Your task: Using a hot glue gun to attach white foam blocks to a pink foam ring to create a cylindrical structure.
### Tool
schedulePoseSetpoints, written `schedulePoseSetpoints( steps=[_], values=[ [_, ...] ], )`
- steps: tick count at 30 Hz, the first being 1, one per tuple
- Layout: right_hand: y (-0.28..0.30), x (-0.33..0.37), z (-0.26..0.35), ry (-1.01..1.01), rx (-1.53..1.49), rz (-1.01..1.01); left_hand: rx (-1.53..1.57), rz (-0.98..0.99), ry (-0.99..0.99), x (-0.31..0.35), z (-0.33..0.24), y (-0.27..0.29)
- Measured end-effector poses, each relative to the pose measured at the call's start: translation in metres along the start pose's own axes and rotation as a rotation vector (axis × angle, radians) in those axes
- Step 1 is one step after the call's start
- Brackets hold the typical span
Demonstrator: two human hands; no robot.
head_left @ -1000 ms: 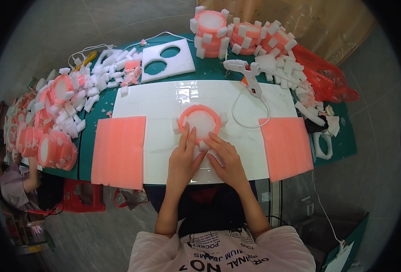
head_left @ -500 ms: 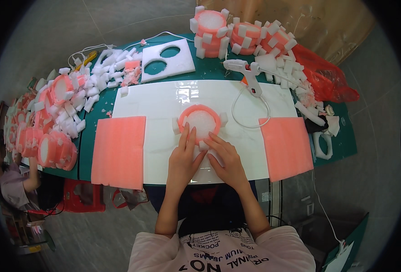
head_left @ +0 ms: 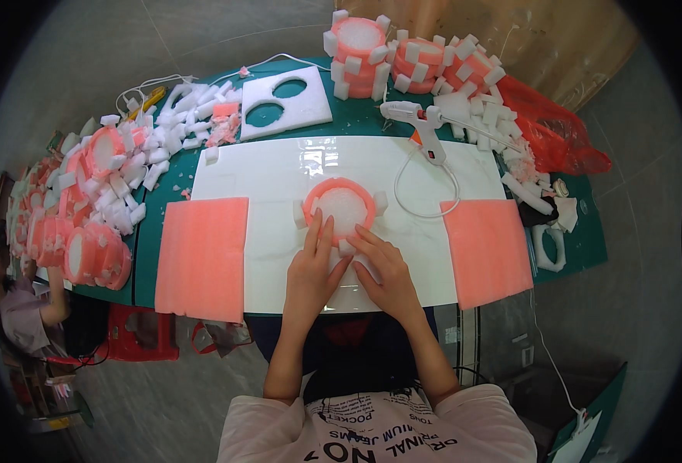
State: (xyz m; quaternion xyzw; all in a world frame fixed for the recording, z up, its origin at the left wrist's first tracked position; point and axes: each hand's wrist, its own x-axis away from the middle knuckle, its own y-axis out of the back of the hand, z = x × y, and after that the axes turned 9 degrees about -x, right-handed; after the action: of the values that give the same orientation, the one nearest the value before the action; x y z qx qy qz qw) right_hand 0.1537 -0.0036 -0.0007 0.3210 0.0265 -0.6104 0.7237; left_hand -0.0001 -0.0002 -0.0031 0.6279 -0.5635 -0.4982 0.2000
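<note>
A round pink foam ring [head_left: 339, 207] with a white centre lies on the white board [head_left: 271, 177] in the middle of the table. Small white foam blocks stick out from its rim. My left hand [head_left: 312, 270] rests flat on its near left side, fingers on the pink rim. My right hand [head_left: 383, 272] presses a small white foam block [head_left: 346, 247] against the ring's near edge with its fingertips.
Pink foam sheets lie left [head_left: 202, 255] and right [head_left: 487, 248] of the board. A white glue gun [head_left: 422, 123] with its cord lies at the back. Finished pink rings [head_left: 86, 201] pile at the left and back. A white foam sheet with round holes [head_left: 287, 100] lies behind.
</note>
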Motion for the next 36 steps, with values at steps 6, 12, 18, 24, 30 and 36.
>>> schedulePoseSetpoints(
  steps=[6,12,18,24,30,36],
  values=[
    [0.0000,0.0000,0.0005,-0.005,-0.003,0.002,0.009,0.000,0.003,-0.0001,0.0000,0.0002],
    [-0.0007,0.0002,-0.0014,0.018,0.005,-0.010,0.007,-0.004,-0.006,-0.0004,-0.0002,0.0004],
    [-0.0001,0.0000,0.0004,-0.003,0.004,0.001,0.010,0.004,0.002,-0.0004,-0.0003,0.0008],
    [-0.0001,0.0003,-0.0001,-0.004,0.000,0.005,0.005,0.014,0.002,-0.0002,0.0001,0.0007],
    [0.0002,0.0000,0.0007,-0.007,-0.005,0.005,0.005,-0.007,-0.009,-0.0006,0.0004,-0.0001],
    [-0.0007,0.0001,-0.0020,0.041,0.016,-0.012,0.013,-0.005,-0.006,-0.0013,-0.0008,0.0010]
  ],
)
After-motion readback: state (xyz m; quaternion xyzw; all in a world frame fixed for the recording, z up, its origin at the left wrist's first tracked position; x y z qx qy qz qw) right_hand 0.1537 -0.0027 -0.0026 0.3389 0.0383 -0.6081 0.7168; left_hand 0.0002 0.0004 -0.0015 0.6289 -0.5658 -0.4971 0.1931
